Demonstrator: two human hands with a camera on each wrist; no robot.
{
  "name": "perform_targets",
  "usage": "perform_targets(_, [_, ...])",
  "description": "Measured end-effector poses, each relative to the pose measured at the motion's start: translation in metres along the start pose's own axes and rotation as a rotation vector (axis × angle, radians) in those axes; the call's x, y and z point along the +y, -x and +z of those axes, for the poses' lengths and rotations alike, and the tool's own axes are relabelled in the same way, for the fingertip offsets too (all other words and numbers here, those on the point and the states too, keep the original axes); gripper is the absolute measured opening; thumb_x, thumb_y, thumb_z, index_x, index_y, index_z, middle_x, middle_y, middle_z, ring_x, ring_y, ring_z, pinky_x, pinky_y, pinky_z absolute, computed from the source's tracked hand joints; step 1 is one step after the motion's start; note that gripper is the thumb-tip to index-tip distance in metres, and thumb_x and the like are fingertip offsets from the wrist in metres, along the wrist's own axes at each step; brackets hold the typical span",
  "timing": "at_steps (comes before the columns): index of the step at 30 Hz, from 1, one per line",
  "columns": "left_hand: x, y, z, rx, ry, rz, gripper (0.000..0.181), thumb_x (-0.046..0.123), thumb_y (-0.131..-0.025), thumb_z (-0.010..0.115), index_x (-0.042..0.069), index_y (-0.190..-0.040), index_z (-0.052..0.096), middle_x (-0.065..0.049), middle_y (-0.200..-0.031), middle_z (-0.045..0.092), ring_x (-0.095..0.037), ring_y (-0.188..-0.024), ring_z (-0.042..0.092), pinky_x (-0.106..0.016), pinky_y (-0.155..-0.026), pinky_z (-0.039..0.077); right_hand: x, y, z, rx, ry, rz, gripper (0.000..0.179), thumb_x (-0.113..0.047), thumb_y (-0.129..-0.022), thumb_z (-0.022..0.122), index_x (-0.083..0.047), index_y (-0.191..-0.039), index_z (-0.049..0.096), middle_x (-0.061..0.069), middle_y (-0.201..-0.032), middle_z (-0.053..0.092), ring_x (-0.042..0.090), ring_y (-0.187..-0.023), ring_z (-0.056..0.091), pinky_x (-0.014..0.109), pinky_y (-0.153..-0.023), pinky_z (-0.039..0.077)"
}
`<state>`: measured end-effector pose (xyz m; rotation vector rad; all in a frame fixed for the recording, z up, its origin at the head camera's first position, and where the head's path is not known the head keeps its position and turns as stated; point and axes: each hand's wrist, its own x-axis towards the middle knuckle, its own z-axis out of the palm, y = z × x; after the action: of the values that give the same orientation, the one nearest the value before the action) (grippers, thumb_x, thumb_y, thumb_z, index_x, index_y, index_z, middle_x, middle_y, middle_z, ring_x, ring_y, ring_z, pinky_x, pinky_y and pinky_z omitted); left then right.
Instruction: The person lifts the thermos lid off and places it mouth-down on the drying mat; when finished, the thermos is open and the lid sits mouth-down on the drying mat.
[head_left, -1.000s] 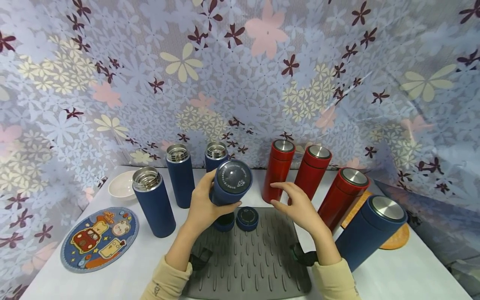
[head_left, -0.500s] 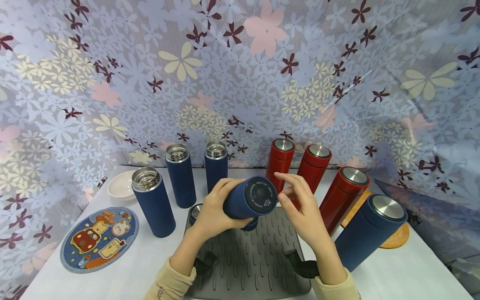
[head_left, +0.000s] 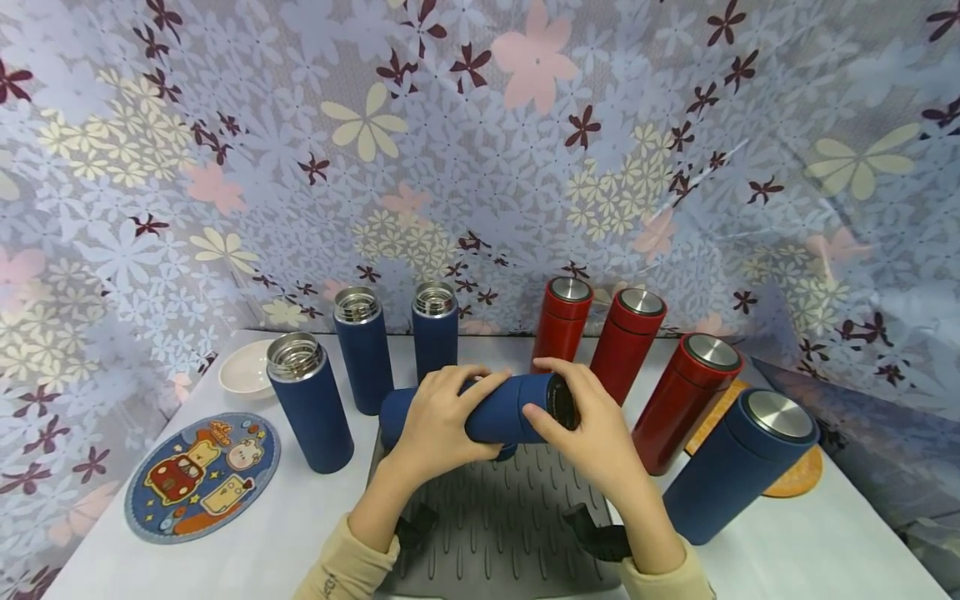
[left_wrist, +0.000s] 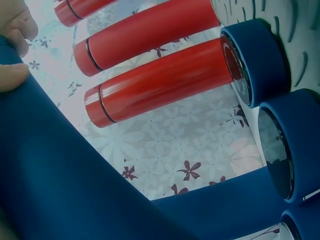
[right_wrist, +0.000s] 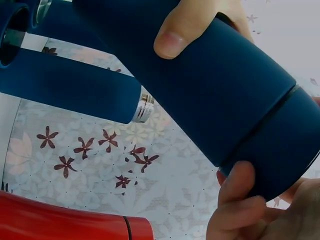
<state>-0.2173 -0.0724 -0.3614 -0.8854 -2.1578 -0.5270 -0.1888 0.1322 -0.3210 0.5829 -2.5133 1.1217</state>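
Observation:
A blue thermos flask [head_left: 501,415] lies sideways in the air above the grey mat. My left hand [head_left: 442,421] grips it round the body. My right hand [head_left: 592,425] holds its right end section, thumb in front, fingers over the top. A seam rings the flask just inside that section, also seen in the right wrist view on the flask [right_wrist: 200,85]. In the left wrist view two loose blue lids [left_wrist: 267,62] stand near the mat; the head view shows only part of one lid [head_left: 507,452] below the flask.
Several lidless blue flasks [head_left: 311,417] stand at left and back. Red lidded flasks [head_left: 630,346] and one blue lidded flask [head_left: 738,467] stand at right. A ribbed grey mat [head_left: 517,533] lies in front, with a cartoon placemat [head_left: 202,479] and white bowl [head_left: 246,371] leftward.
The flask has swung from pointing at the head camera to lying sideways, its dark end face turned right. My right hand, apart from it before, has taken hold of that end.

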Motion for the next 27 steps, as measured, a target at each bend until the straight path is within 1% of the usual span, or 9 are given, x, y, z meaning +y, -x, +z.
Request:
perform_targets(2, [-0.001, 0.0, 0.001, 0.006, 0.0, 0.01, 0.079, 0.036, -0.053, 0.085, 0.018, -0.124, 0.058, -0.004, -0.106, 0.063, -0.02, -0.093, 0.058, -0.038, -0.08, 0.046, 0.002, -0.001, 0.001, 0.008, -0.038, -0.022, 0.048, -0.03, -0.082, 0.067, -0.018, -0.126, 0.051, 0.004, -0.12, 0.054, 0.022, -0.101, 0.055, 0.047, -0.079, 0.049])
perform_targets(4, [-0.002, 0.001, 0.001, 0.021, 0.011, 0.02, 0.078, 0.035, -0.052, 0.085, 0.017, -0.123, 0.059, -0.003, -0.103, 0.065, -0.019, -0.091, 0.06, -0.037, -0.08, 0.048, 0.005, -0.002, 0.003, 0.02, -0.075, -0.079, 0.046, -0.023, -0.079, 0.07, -0.016, -0.122, 0.053, 0.002, -0.115, 0.055, 0.017, -0.095, 0.055, 0.041, -0.076, 0.05])
perform_targets(9, [-0.005, 0.002, 0.001, 0.043, 0.034, 0.046, 0.076, 0.031, -0.049, 0.086, 0.015, -0.119, 0.062, -0.003, -0.101, 0.066, -0.018, -0.089, 0.063, -0.034, -0.08, 0.05, 0.017, -0.006, 0.006, 0.032, -0.143, -0.316, 0.047, -0.012, -0.073, 0.073, -0.012, -0.116, 0.055, 0.002, -0.105, 0.056, 0.012, -0.087, 0.053, 0.03, -0.071, 0.052])
perform_targets(12, [-0.006, 0.001, -0.001, 0.035, 0.035, 0.057, 0.075, 0.031, -0.048, 0.087, 0.014, -0.118, 0.064, -0.003, -0.101, 0.066, -0.018, -0.089, 0.063, -0.034, -0.079, 0.051, 0.023, -0.009, 0.007, 0.028, -0.161, -0.432, 0.043, -0.027, -0.079, 0.071, -0.009, -0.114, 0.056, 0.005, -0.104, 0.056, 0.013, -0.087, 0.055, 0.027, -0.071, 0.052])
perform_targets(15, [-0.006, 0.0, -0.002, 0.015, 0.041, 0.062, 0.074, 0.031, -0.048, 0.087, 0.015, -0.117, 0.064, -0.003, -0.101, 0.066, -0.018, -0.088, 0.063, -0.034, -0.079, 0.051, 0.027, -0.012, 0.007, 0.025, -0.159, -0.524, 0.046, -0.042, -0.084, 0.062, -0.006, -0.112, 0.056, 0.008, -0.102, 0.056, 0.015, -0.087, 0.055, 0.024, -0.072, 0.051])
perform_targets(16, [-0.006, 0.0, -0.003, 0.003, 0.044, 0.061, 0.074, 0.031, -0.049, 0.087, 0.015, -0.117, 0.064, -0.003, -0.101, 0.066, -0.018, -0.088, 0.063, -0.033, -0.079, 0.051, 0.028, -0.013, 0.007, 0.022, -0.154, -0.546, 0.049, -0.047, -0.084, 0.058, -0.006, -0.111, 0.056, 0.008, -0.102, 0.056, 0.015, -0.088, 0.055, 0.022, -0.073, 0.05])
perform_targets(20, [-0.008, 0.001, -0.007, -0.095, 0.082, 0.032, 0.076, 0.033, -0.051, 0.086, 0.016, -0.121, 0.061, -0.003, -0.104, 0.066, -0.018, -0.091, 0.062, -0.034, -0.081, 0.05, 0.031, -0.015, 0.006, -0.01, -0.139, -0.623, 0.048, -0.046, -0.084, 0.059, -0.006, -0.111, 0.057, 0.01, -0.105, 0.055, 0.018, -0.092, 0.055, 0.022, -0.078, 0.049])
perform_targets(24, [-0.011, 0.003, -0.013, -0.233, 0.184, -0.041, 0.08, 0.034, -0.055, 0.085, 0.017, -0.128, 0.055, -0.003, -0.108, 0.065, -0.017, -0.091, 0.062, -0.033, -0.076, 0.051, 0.032, -0.014, 0.004, -0.081, -0.111, -0.672, 0.043, -0.042, -0.084, 0.06, -0.01, -0.113, 0.058, 0.012, -0.113, 0.052, 0.02, -0.098, 0.054, 0.029, -0.079, 0.05])
perform_targets(27, [-0.013, 0.003, -0.016, -0.298, 0.24, -0.089, 0.082, 0.035, -0.058, 0.083, 0.018, -0.132, 0.052, -0.003, -0.109, 0.065, -0.016, -0.089, 0.061, -0.032, -0.072, 0.051, 0.031, -0.014, 0.001, -0.131, -0.09, -0.688, 0.039, -0.038, -0.084, 0.062, -0.014, -0.114, 0.059, 0.013, -0.12, 0.049, 0.023, -0.104, 0.051, 0.034, -0.082, 0.049])
